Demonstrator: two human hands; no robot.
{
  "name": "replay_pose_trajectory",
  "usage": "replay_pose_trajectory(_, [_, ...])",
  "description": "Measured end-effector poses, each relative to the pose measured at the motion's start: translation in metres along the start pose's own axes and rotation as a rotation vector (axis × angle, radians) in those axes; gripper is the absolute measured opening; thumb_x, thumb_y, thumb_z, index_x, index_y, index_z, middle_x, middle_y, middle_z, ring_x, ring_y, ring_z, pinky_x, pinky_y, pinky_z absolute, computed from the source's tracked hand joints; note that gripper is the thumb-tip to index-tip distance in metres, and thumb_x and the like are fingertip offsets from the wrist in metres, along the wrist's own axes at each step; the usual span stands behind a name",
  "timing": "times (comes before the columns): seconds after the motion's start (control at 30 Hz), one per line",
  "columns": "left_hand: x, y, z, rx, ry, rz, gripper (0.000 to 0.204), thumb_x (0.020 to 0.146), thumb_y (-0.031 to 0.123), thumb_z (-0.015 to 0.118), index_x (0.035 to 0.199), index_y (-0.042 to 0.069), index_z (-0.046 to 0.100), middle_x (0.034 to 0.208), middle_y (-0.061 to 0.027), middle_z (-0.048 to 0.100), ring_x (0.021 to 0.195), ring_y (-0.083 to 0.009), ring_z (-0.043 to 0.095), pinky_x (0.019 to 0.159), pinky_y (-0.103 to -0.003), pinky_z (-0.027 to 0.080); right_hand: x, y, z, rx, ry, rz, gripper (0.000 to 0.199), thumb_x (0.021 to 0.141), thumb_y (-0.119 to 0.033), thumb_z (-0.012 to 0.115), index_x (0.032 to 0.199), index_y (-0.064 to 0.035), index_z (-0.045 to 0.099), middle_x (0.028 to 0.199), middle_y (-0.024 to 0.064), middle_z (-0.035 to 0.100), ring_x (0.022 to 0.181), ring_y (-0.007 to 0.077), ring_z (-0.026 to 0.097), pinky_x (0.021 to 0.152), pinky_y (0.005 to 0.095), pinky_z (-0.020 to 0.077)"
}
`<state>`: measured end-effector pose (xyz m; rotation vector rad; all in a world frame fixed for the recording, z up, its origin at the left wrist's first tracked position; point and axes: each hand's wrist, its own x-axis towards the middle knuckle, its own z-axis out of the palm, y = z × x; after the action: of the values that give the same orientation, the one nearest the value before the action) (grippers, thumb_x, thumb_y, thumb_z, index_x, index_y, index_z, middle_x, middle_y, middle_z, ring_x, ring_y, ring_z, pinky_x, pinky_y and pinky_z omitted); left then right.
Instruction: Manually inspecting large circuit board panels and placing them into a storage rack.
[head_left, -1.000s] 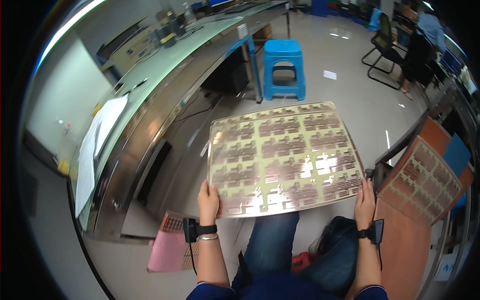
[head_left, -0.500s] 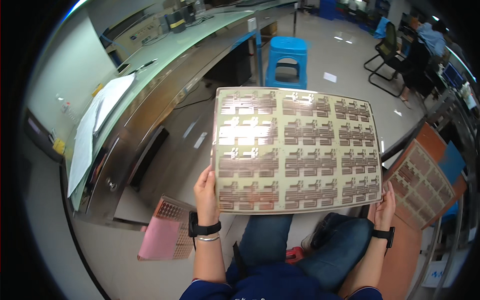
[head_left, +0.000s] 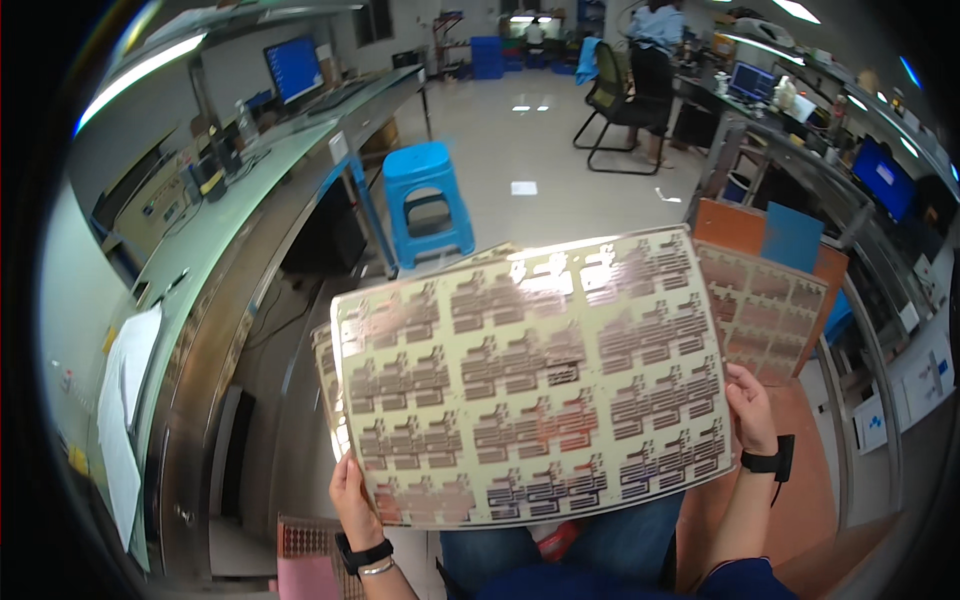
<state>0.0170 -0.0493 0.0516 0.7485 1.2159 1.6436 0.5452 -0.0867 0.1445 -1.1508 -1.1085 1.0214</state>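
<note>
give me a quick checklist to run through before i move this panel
1. Left hand has a grip on the pale green, rectangular, copper-patterned panel: ok, at the lower-left edge.
2. Right hand has a grip too: ok, at the right edge.
3. Panel level across the picture: not ok, right side higher.
4. Edges flush with the brownish flat panel behind it: not ok, that one juts out at left and top.
5. Back face undamaged: cannot tell, turned away.
6. Blue plastic stool upright: ok.
</note>
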Motion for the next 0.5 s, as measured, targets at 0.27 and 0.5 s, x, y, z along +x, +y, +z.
replay_pose_trajectory(0.27, [0.000,0.009,0.018,-0.037,0.009,0.024,0.025,0.095,0.014,0.046,0.107,-0.007,0.054,0.092,-0.0059,0.061,0.079,-0.0089,0.057,0.070,-0.023,0.046,-0.002,-0.005,0.008,0.081,0.010,-0.089,0.040,0.090,-0.020,0.057,0.121,0.0032,0.047,0.102,0.0077,0.063,0.089,0.0110,0.060,0.076,0.0250,0.0492])
replay_pose_trajectory(0.5, [0.000,0.047,-0.007,-0.089,-0.062,-0.063,0.018,0.094,0.022,0.050,0.085,0.007,0.054,0.072,0.0008,0.057,0.065,-0.0068,0.055,0.054,-0.022,0.044,-0.006,-0.014,0.008,0.118,-0.042,-0.114,0.038,0.090,-0.016,0.056,0.121,0.0046,0.047,0.106,0.0085,0.061,0.095,0.0109,0.057,0.084,0.0258,0.0447])
